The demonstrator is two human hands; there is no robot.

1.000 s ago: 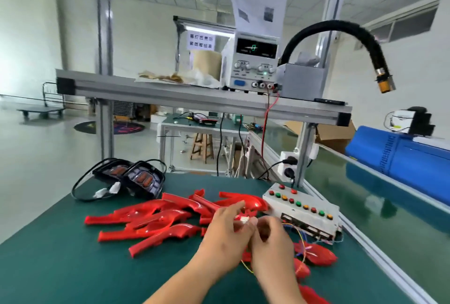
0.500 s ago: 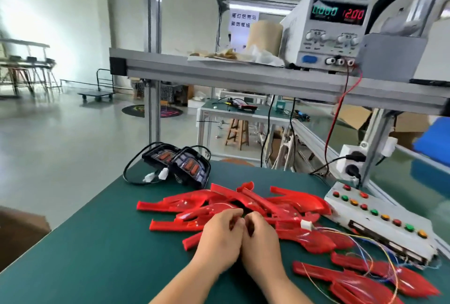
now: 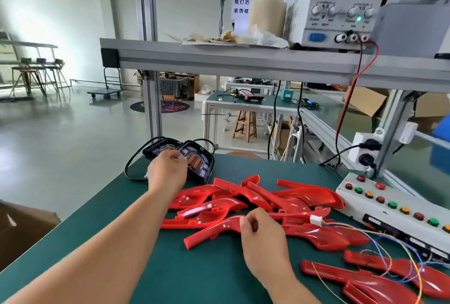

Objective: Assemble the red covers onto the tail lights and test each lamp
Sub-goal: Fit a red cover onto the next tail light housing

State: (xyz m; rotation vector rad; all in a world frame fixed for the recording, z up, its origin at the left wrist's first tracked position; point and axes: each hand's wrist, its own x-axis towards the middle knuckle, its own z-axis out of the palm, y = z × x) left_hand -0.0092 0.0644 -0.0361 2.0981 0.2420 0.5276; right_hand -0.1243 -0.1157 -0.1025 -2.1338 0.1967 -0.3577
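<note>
Left hand (image 3: 168, 169) laid on black tail lights (image 3: 197, 162), grip unclear, right hand (image 3: 263, 238) curled, hold unclear, red covers (image 3: 292, 194) heaped just beyond it

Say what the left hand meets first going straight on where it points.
The black tail lights, directly ahead of the left hand; it may already touch them, depth unclear.
</note>
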